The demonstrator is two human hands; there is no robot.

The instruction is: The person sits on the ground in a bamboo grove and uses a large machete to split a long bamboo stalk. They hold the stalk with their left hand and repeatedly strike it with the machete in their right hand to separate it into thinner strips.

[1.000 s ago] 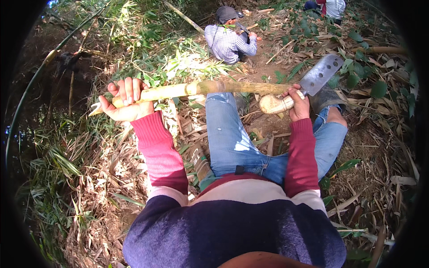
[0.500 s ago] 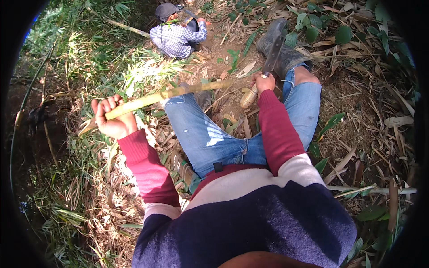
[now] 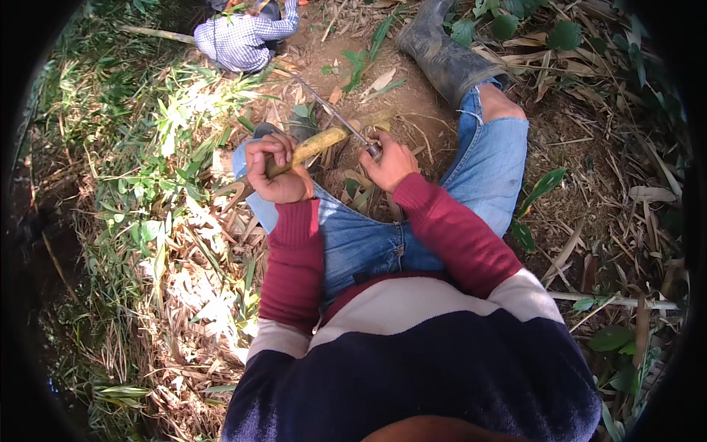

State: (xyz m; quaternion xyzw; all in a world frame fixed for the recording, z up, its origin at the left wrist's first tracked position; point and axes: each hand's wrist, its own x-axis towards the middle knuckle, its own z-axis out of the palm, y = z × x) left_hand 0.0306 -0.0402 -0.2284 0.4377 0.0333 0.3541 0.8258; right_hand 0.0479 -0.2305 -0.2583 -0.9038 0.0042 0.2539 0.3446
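Observation:
My left hand [image 3: 277, 169] is closed around a yellow bamboo stick [image 3: 324, 141], which slants from over my left thigh up to the right above the ground between my legs. In my right hand [image 3: 395, 162], the fingers wrap the handle of a machete [image 3: 330, 107]. Its thin, edge-on blade points up and to the left, crossing the stick just beyond my left hand. Whether blade and stick touch, I cannot tell. Most of the handle is hidden in my grip.
Another person in a checked shirt [image 3: 234, 40] sits on the ground ahead at the upper left, beside a long pole [image 3: 158, 32]. My muddy rubber boot [image 3: 449, 59] rests at the upper right. Dry leaves, green plants [image 3: 545, 193] and a pale stick [image 3: 626, 300] lie around.
My left hand has moved right with the bamboo stick, toward my knees' middle. My right hand has moved left, and the machete has swung from pointing up to pointing up-left across the stick.

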